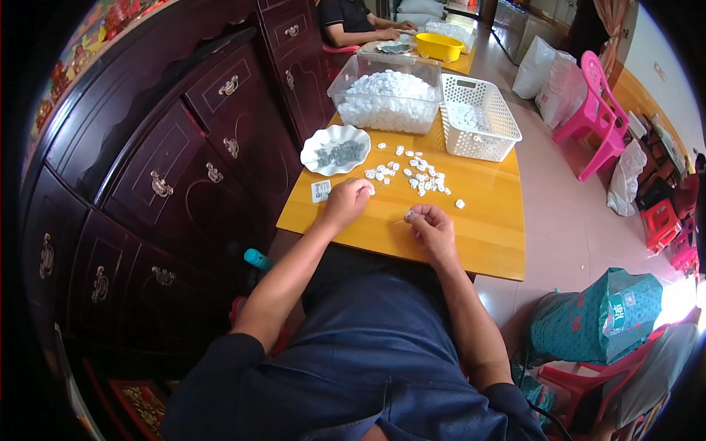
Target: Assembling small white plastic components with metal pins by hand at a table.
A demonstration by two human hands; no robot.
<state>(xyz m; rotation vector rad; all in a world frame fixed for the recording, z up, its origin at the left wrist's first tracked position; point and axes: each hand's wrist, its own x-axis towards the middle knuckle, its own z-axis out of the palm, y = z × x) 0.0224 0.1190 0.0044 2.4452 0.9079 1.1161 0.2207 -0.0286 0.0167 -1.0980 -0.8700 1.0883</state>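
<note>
Over the near part of the wooden table (485,235), my left hand (347,203) is closed, pinching a small white plastic piece (371,189) at its fingertips. To the right, my right hand (435,229) pinches a tiny greyish piece (409,216) between thumb and forefinger; its exact kind is too small to make out. Beyond both hands lie several loose white plastic pieces (424,176) with dark spots, spread in a loose cluster. A scalloped white dish (312,163) holding small grey metal-looking parts (340,154) stands beyond my left hand. Beside that hand lies a white printed card (321,191).
A clear bin (346,99) heaped with white pieces and a white perforated basket (504,136) stand at the table's far end. Dark wooden cabinets (162,147) line the left. Behind, another person (353,26) works near a yellow tub (439,48). A teal bag (588,316) sits right.
</note>
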